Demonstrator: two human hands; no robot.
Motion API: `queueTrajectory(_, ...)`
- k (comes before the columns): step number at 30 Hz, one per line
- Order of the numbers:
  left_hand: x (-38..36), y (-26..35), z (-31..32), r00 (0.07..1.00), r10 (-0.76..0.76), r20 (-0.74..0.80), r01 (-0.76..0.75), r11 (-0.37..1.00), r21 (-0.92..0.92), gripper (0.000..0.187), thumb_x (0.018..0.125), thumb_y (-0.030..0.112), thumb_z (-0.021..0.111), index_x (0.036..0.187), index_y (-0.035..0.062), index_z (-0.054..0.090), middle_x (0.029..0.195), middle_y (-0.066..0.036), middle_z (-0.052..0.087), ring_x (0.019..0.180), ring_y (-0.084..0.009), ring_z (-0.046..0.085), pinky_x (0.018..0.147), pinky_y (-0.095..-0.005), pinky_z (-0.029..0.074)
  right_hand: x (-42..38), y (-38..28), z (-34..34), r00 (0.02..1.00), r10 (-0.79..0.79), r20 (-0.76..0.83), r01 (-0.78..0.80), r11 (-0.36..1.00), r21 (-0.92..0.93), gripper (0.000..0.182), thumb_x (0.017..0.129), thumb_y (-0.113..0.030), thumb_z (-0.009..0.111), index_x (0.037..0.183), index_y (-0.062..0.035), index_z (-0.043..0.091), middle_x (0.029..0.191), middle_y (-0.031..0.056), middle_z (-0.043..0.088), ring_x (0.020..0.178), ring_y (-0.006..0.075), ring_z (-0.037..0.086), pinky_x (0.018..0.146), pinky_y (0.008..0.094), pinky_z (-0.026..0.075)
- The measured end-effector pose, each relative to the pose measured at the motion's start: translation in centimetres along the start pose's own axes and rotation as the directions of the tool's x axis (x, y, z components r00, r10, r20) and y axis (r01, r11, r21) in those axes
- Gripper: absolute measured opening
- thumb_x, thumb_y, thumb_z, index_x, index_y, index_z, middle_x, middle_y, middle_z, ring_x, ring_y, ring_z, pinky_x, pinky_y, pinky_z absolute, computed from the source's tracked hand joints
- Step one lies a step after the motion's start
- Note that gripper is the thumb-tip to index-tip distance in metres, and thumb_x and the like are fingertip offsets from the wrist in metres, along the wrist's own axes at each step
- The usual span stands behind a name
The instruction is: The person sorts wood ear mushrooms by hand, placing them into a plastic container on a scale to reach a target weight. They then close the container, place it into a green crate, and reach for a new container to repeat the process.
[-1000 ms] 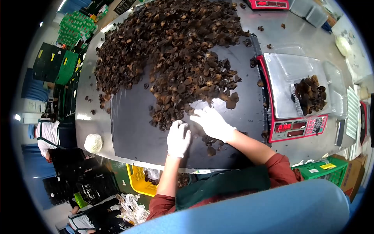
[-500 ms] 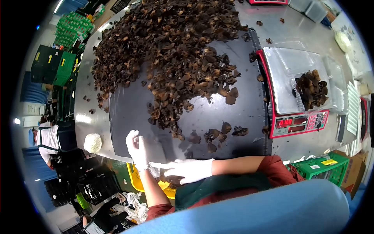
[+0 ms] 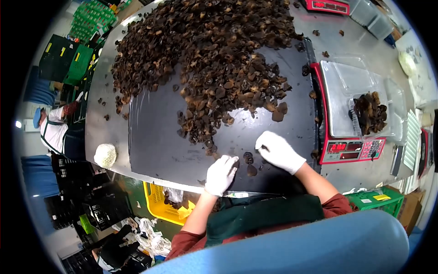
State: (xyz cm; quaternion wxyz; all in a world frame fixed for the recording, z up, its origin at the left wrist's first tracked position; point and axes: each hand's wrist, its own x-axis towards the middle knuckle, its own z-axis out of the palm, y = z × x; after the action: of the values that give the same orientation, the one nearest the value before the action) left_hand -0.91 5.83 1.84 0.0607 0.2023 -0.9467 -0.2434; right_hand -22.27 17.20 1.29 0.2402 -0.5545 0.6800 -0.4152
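Both hands wear white gloves. My left hand (image 3: 221, 175) is closed at the front of the black sheet (image 3: 159, 137), with a dark bit of wood ear mushroom showing at its fingertips. Curled above the sheet to the right, my right hand (image 3: 280, 152) pinches another dark piece, mostly hidden by the glove. Between the hands lie a few loose wood ear mushrooms (image 3: 251, 170). Beyond them spreads a large heap of wood ear mushrooms (image 3: 219, 59). On the right, a clear plastic tray of wood ear mushrooms (image 3: 370, 113) rests on a red scale (image 3: 333, 105) with a lit display.
A white netted ball (image 3: 105, 155) sits at the table's left edge. Below the edge is a yellow crate (image 3: 155, 205); a green crate (image 3: 378, 201) stands lower right. Another red scale (image 3: 327, 6) and clear containers (image 3: 379, 25) are at the back. A co-worker (image 3: 54, 130) stands left.
My left hand has moved right onto the loose mushrooms. My right hand has risen from the table's front edge to the sheet. Both have closed around pieces there.
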Motion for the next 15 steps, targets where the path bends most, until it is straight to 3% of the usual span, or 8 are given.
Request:
queueTrajectory(1, -0.3, -0.3, 0.1, 0.999, -0.032, -0.005, 0.032, 0.998, -0.047, 0.026, 0.077, 0.011, 0.065, 0.103, 0.0085, 0.061, 0.097, -0.01, 0.061, 0.083, -0.0267, 0.061, 0.074, -0.0326, 0.05, -0.2, -0.1, -1.2, 0.995, 0.098, -0.028, -0.091, 0.979, 0.181, 0.011, 0.076, -0.003, 0.056, 0.087, -0.0049, 0.057, 0.085, 0.0102, 0.056, 0.079, 0.0261, 0.058, 0.072, 0.0326, 0.047)
queueTrajectory(4, -0.8, -1.4, 0.6, 0.978, -0.167, -0.124, 0.123, 0.945, -0.303, 0.013, 0.084, 0.007, 0.059, 0.097, 0.006, 0.061, 0.087, -0.01, 0.062, 0.074, -0.0215, 0.061, 0.068, -0.0295, 0.05, -1.1, 1.4, -2.0, 0.934, 0.206, -0.292, -0.126, 0.955, 0.27, 0.014, 0.078, 0.001, 0.049, 0.088, -0.0031, 0.058, 0.081, 0.0077, 0.055, 0.074, 0.0184, 0.057, 0.07, 0.029, 0.046)
queueTrajectory(6, -0.9, -1.0, -0.5, 0.842, -0.497, 0.211, 0.502, 0.577, -0.645, 0.016, 0.085, 0.003, 0.055, 0.101, 0.0037, 0.058, 0.086, -0.005, 0.061, 0.074, -0.0115, 0.058, 0.068, -0.0257, 0.048, -1.8, 1.6, -3.1, 0.918, 0.281, -0.279, -0.2, 0.937, 0.286, 0.02, 0.08, 0.001, 0.045, 0.092, -0.004, 0.06, 0.082, 0.0099, 0.057, 0.075, 0.0197, 0.057, 0.073, 0.029, 0.047)
queueTrajectory(7, -0.8, -0.7, -0.3, 0.851, -0.489, 0.192, 0.448, 0.484, -0.751, 0.017, 0.087, 0.002, 0.052, 0.102, 0.0041, 0.057, 0.084, -0.002, 0.058, 0.072, -0.0075, 0.054, 0.066, -0.0236, 0.047, -2.3, 2.4, -2.9, 0.927, 0.257, -0.271, -0.181, 0.944, 0.277, 0.019, 0.081, -0.001, 0.047, 0.093, -0.0048, 0.061, 0.082, 0.0094, 0.059, 0.074, 0.0207, 0.058, 0.072, 0.0291, 0.048)
queueTrajectory(8, -0.8, -0.5, 0.0, 0.877, -0.452, 0.163, 0.415, 0.542, -0.731, 0.016, 0.087, 0.003, 0.052, 0.102, 0.0039, 0.057, 0.082, -0.003, 0.059, 0.07, -0.0098, 0.054, 0.066, -0.0248, 0.047, -2.1, 2.2, -3.0, 0.936, 0.233, -0.263, -0.161, 0.95, 0.268, 0.018, 0.082, -0.002, 0.049, 0.094, -0.0057, 0.062, 0.082, 0.0089, 0.06, 0.073, 0.0217, 0.06, 0.071, 0.0292, 0.048)
queueTrajectory(10, -0.7, -0.3, 0.7, 0.924, -0.367, 0.107, 0.338, 0.65, -0.68, 0.013, 0.087, 0.004, 0.053, 0.1, 0.0036, 0.057, 0.079, -0.006, 0.059, 0.066, -0.0144, 0.054, 0.064, -0.027, 0.047, -2.4, 0.9, -2.9, 0.944, 0.163, -0.288, -0.191, 0.979, -0.072, 0.015, 0.084, -0.01, 0.056, 0.095, -0.0084, 0.064, 0.084, 0.0078, 0.063, 0.072, 0.0242, 0.062, 0.069, 0.0304, 0.05)
queueTrajectory(11, -0.1, 1.1, 0.1, 0.939, -0.325, 0.11, 0.332, 0.777, -0.535, 0.016, 0.086, 0.005, 0.055, 0.101, 0.0038, 0.057, 0.079, -0.009, 0.058, 0.067, -0.0155, 0.054, 0.065, -0.0273, 0.047, -2.3, -0.3, -3.3, 0.935, 0.304, -0.184, -0.322, 0.943, -0.08, 0.019, 0.084, -0.024, 0.061, 0.097, -0.0108, 0.065, 0.087, 0.0071, 0.064, 0.074, 0.0258, 0.064, 0.068, 0.032, 0.05)
queueTrajectory(15, 0.4, 3.6, 1.8, 0.999, -0.031, 0.02, 0.034, 0.986, -0.163, 0.031, 0.081, 0.027, 0.066, 0.106, 0.0097, 0.06, 0.088, -0.011, 0.057, 0.078, -0.0263, 0.059, 0.068, -0.0334, 0.05, -2.4, 0.3, -1.6, 0.983, 0.183, 0.031, -0.15, 0.879, -0.453, 0.025, 0.078, -0.035, 0.065, 0.092, -0.0144, 0.061, 0.086, 0.006, 0.061, 0.077, 0.0257, 0.063, 0.067, 0.0362, 0.049)
